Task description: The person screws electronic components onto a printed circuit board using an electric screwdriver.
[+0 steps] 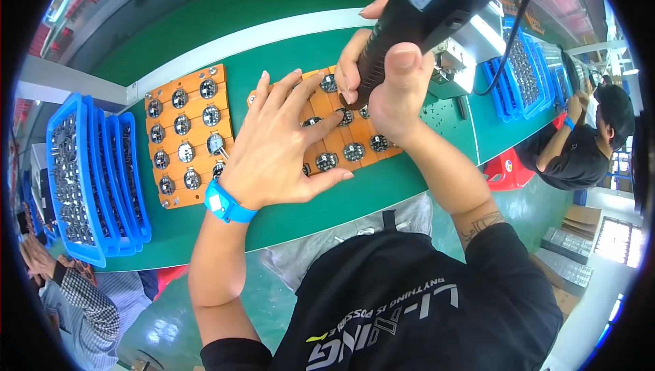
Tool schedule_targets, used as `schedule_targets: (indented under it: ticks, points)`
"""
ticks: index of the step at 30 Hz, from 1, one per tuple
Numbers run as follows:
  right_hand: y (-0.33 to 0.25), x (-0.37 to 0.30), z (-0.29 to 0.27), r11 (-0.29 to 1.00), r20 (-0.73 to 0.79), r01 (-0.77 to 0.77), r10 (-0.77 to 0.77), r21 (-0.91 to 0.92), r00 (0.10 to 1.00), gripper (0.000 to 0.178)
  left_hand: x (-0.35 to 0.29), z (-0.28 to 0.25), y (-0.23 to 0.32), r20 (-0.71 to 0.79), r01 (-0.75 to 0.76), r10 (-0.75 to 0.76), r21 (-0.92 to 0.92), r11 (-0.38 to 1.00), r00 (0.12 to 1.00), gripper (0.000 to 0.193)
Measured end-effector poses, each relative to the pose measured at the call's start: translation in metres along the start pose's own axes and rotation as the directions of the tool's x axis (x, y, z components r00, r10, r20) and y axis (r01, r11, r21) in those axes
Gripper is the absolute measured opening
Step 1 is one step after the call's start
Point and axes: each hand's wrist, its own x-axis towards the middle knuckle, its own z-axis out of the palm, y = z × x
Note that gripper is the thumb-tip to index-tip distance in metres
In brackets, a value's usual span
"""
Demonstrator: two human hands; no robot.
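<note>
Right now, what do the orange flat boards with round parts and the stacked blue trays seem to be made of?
The orange flat boards look like a matte, rigid resin or fibre sheet: even colour, no gloss, screw heads at the corners. The stacked blue trays seem to be moulded plastic: uniform bright colour, thin walls, a slight sheen. The left hand presses on one board; the right hand grips a black power tool.

I wear a black short-sleeved shirt [423, 309] with pale lettering, a blue wristband [226, 204] at nine o'clock, a forearm tattoo [479, 224].
</note>
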Motion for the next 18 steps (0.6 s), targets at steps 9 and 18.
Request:
schedule_targets:
  ticks: [9,18]
  points:
    - [0.002,-0.004,-0.005,0.998,-0.001,0.007,-0.006,0.055,1.000,0.098,0.005,0.000,0.001,0.008,-0.007,0.007,0.000,1.000,1.000,0.064]
    - [-0.059,0.022,-0.092,0.930,-0.441,0.284,-0.361,-0.233,0.822,0.105,0.003,-0.003,0.004,-0.006,0.001,-0.002,-0.024,1.000,1.000,0.063]
